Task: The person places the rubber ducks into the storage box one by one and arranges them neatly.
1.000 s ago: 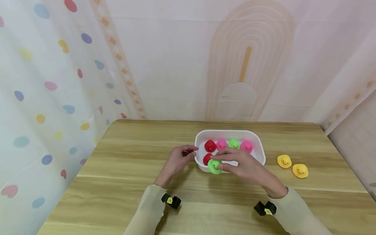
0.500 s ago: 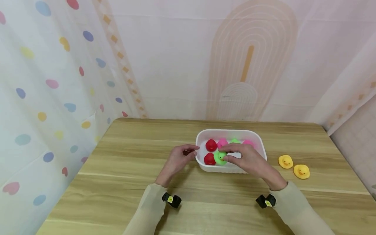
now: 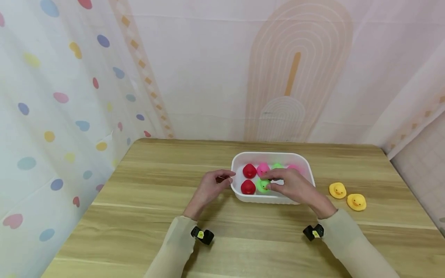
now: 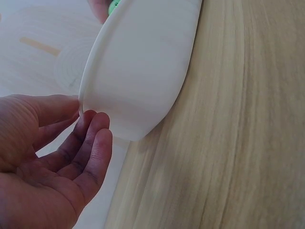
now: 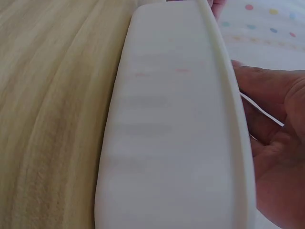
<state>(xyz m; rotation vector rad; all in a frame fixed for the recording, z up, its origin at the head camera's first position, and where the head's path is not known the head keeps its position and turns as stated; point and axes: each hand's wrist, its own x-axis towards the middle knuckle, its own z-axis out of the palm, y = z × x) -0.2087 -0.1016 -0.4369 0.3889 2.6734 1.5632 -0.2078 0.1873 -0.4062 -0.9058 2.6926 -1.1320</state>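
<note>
On the table a white plastic tub (image 3: 274, 199) holds small rubber ducks. Two red ducks (image 3: 248, 187) sit at its left end, a pink duck (image 3: 263, 169) beside them. My left hand (image 3: 212, 187) holds the tub's left rim, thumb at the edge and fingertips against the outer wall in the left wrist view. Inside the tub, my right hand (image 3: 295, 187) pinches a green duck (image 3: 262, 185) between thumb and fingers, next to the front red one. Behind this hand, another green duck (image 3: 277, 166) and a second pink one (image 3: 294, 167) are partly hidden. The right wrist view shows the tub wall covering the fingertips.
Two yellow ducks (image 3: 356, 202) lie on the wooden table (image 3: 139, 216) to the right of the tub. A patterned curtain (image 3: 194, 77) hangs behind the table and along its left side.
My right hand has carried the green duck from over the front rim back and rightward into the tub, beside the front red duck. My left hand has stayed at the rim.
</note>
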